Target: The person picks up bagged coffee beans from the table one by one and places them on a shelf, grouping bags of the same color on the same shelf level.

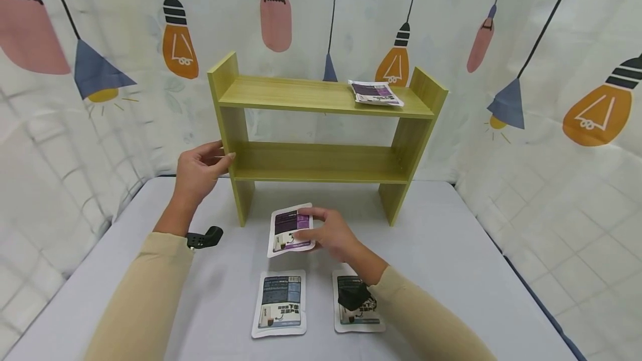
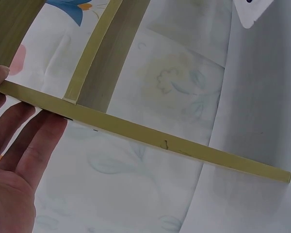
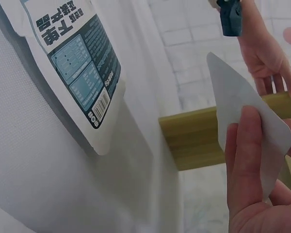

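A small wooden shelf (image 1: pixel 321 162) with two boards stands on the table. My left hand (image 1: pixel 200 170) holds its left side panel (image 2: pixel 121 128), thumb on one side and fingers on the other. In my right hand (image 1: pixel 333 233) is a white pouch with a purple label (image 1: pixel 291 230), pinched between thumb and fingers, tilted, in front of the shelf. The right wrist view shows the pouch's plain white back (image 3: pixel 237 97). Below it lies a pouch with a blue label (image 1: pixel 279 304). A pouch with a dark green label (image 1: pixel 358 316) lies partly hidden under my right wrist.
Another purple-labelled pouch (image 1: pixel 376 93) lies on the right part of the shelf's top board. The white table (image 1: pixel 225 305) meets a patterned curtain (image 1: pixel 311 21) behind the shelf and on both sides. A black strap with a device (image 1: pixel 204 237) circles my left wrist.
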### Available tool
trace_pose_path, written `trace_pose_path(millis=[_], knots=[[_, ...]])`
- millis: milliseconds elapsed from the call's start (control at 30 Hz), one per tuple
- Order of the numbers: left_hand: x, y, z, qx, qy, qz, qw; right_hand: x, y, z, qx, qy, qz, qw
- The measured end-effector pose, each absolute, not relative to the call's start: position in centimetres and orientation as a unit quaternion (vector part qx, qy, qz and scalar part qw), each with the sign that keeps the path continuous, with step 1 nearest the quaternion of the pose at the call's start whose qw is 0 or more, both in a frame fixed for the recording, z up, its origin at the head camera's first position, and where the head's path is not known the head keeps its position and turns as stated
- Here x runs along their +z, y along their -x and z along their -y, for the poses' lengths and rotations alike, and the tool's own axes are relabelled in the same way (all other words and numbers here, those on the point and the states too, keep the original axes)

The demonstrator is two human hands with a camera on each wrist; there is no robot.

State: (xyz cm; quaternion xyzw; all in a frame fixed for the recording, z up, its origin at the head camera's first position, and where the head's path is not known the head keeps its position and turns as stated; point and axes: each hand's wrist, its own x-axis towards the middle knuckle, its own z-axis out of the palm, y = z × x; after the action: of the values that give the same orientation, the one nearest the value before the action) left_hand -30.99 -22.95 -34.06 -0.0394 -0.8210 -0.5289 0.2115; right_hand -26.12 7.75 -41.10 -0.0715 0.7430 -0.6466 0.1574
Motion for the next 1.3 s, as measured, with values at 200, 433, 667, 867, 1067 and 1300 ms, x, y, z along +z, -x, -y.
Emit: trace_pose_path(millis=[200,433,667,867,1067,1300], knots=[[-34.1,31.1,22.9,-0.530,0.040,0.821,0.208,-40.3,25.7,-8.1,-0.657,0.082,-0.733,0.157],[-34.1,31.0,22.9,-0.524,0.036,0.824,0.211,-39.4,25.4,-8.4,-0.667,0.090,-0.722,0.161],[-34.2,30.8,23.0,-0.523,0.035,0.825,0.209,-38.6,25.3,-8.6,-0.669,0.089,-0.719,0.165],[-34.1,30.7,23.0,-0.525,0.033,0.825,0.209,-37.6,25.2,-8.8,-0.673,0.102,-0.714,0.165],[-34.1,30.7,23.0,-0.526,0.031,0.825,0.206,-36.9,25.2,-8.9,-0.679,0.108,-0.708,0.161],[-34.0,30.9,22.9,-0.530,0.033,0.822,0.206,-36.3,25.1,-9.0,-0.679,0.112,-0.709,0.156]])
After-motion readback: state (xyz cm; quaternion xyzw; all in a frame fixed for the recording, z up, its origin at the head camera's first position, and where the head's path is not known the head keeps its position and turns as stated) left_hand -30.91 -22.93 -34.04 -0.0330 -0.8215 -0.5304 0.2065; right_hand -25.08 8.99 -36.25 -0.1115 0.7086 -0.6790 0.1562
